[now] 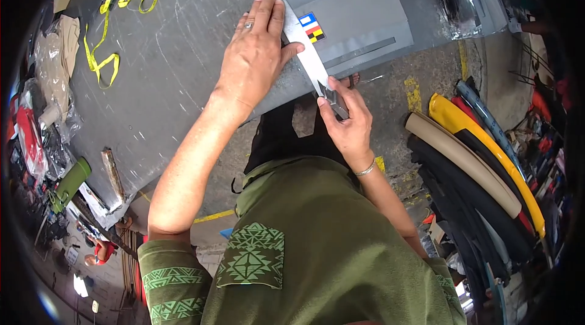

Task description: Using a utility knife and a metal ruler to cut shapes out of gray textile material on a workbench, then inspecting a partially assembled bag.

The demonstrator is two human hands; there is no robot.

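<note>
My left hand (256,51) lies flat, fingers stretched out, pressing a long metal ruler (311,60) onto the table. The ruler runs slantwise along the left side of a grey sheet of material (353,8), which bears a small multicoloured patch (312,26) and a dark strip (365,51). At the ruler's near end, by the table edge, my right hand (350,118) is closed around a dark, narrow utility knife (336,107). Its tip is beside the ruler, and I cannot tell whether the blade touches the material.
On the grey table (158,69) a yellow measuring tape (100,66) lies in loops at left. Clear plastic (460,2) covers material at far right. Rolls of yellow (487,154), beige (463,163) and black material stand to my right. Plastic-wrapped goods (58,63) crowd the left edge.
</note>
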